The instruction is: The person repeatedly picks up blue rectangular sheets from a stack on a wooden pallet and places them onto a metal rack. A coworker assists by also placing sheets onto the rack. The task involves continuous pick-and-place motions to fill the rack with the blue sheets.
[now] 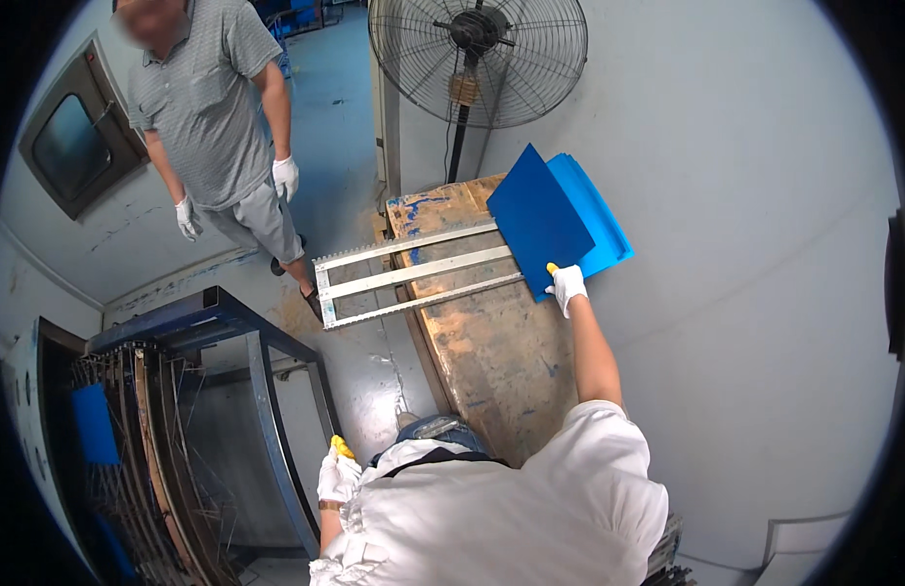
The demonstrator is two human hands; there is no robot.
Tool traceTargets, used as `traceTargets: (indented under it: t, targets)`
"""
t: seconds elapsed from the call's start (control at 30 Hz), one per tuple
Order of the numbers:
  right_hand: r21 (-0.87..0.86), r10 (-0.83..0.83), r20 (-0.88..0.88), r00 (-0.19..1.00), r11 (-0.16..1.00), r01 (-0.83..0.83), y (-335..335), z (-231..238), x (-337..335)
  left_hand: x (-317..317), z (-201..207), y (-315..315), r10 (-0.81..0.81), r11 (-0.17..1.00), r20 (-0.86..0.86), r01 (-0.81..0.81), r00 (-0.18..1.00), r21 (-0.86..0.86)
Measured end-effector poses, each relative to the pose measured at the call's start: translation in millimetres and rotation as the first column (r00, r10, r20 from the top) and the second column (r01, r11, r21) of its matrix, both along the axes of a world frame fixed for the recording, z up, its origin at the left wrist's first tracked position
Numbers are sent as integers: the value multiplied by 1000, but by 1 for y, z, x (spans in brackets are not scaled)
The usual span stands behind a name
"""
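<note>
Out ahead over the workbench, my right hand [568,285] wears a white glove with yellow fingertips. It is closed on the near corner of a dark blue sheet [545,220], which is tilted over the end of a pale metal frame [420,273] with toothed outer rails. Lighter blue sheets [597,220] lie stacked beneath and to the right of it. My left hand [339,475], gloved the same way, hangs low beside the post of a dark blue metal rack [267,391]. Its yellow fingertips show in part, and no object is visible in it.
The wooden workbench [491,361] has a worn, paint-stained top; the metal frame sticks out past its left edge. Another person [213,117] in white gloves stands at the far left. A large fan [477,49] stands behind the bench. Another blue sheet [96,425] sits among the rack's wires.
</note>
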State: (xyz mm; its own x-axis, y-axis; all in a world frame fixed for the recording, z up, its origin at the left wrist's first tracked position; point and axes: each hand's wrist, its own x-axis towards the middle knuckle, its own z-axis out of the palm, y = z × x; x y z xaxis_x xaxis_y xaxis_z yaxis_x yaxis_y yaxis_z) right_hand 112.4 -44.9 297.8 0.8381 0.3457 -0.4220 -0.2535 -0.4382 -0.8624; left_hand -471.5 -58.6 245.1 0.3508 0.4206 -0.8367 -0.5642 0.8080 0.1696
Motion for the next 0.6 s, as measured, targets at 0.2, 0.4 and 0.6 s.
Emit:
traceTargets:
  t: [0.2, 0.4, 0.6]
  targets:
    - [-172, 158, -153, 976, 968, -183, -18, -30, 22, 4, 5, 0, 38, 998, -20, -39, 999, -55]
    - [-118, 386, -420, 821, 874, -472, -34, -43, -11, 9, 6, -5, 59, 998, -125, -58, 990, 14]
    - [183, 723, -552, 416, 592, -785, -10, -38, -160, 9, -9, 0, 92, 996, -81, -91, 992, 16]
